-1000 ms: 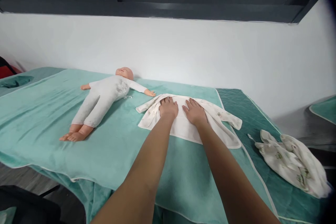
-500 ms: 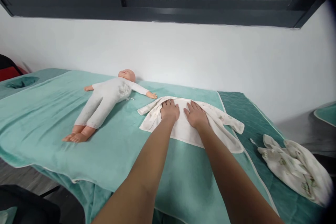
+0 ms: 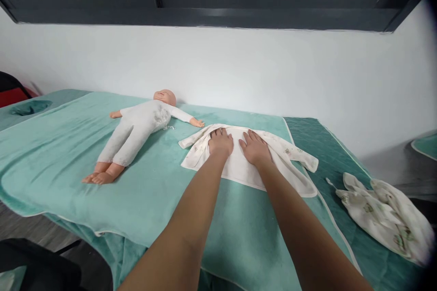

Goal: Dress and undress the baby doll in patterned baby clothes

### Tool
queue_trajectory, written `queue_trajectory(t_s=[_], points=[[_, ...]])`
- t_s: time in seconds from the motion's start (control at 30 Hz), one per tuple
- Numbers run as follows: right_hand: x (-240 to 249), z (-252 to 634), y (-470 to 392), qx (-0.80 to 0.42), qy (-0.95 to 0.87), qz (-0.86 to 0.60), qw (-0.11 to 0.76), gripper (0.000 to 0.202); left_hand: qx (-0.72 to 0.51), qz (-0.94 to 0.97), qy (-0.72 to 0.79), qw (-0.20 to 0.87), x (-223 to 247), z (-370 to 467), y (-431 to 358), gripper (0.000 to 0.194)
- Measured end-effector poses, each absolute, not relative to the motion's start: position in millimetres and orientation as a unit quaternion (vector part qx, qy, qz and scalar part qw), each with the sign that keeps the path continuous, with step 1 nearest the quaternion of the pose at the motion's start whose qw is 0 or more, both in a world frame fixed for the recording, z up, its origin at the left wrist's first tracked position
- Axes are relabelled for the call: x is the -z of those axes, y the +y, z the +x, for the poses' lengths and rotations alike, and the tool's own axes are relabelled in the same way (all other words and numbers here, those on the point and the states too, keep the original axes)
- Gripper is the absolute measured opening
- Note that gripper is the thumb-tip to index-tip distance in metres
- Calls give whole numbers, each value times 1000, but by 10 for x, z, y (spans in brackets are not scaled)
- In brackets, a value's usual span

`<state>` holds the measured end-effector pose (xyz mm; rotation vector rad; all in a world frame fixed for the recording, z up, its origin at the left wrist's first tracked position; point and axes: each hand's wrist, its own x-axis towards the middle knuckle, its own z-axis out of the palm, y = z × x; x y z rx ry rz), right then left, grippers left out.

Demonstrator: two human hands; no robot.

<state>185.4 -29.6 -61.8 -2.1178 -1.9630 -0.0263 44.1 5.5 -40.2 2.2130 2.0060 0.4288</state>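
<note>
A small white garment (image 3: 239,166) with a faint print lies opened out on the green sheet, one sleeve reaching left and the other right. My left hand (image 3: 221,142) rests flat on its upper middle, fingers stretched out. Just right of it, my right hand (image 3: 255,148) also lies flat on the cloth, its fingers spread toward the collar edge. Neither hand grips anything. To the left a baby doll (image 3: 139,120) in a white suit lies on its back, one of its hands close to the garment's left sleeve.
A crumpled printed white cloth (image 3: 385,218) lies on the darker green cover (image 3: 310,134) at the right. Behind the bed stands a white wall (image 3: 239,68) below a dark window frame (image 3: 266,16). A black object (image 3: 37,266) is at the lower left.
</note>
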Motion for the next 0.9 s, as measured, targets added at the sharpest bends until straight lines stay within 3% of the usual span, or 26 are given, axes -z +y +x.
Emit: queue_trajectory(t_s=[0.6, 0.73, 0.8, 0.9], points=[[582, 1833, -329, 10, -678, -720, 150, 57, -218, 732, 630, 139, 254, 342, -19, 50], [571, 1854, -387, 36, -709, -681, 182, 52, -285, 768, 552, 159, 92, -148, -220, 40], [543, 1821, -406, 47, -718, -662, 209, 50, -393, 776, 475, 136, 92, -525, -296, 38], [442, 1635, -357, -8, -707, -654, 268, 46, -421, 757, 492, 84, 191, -1059, -315, 48]])
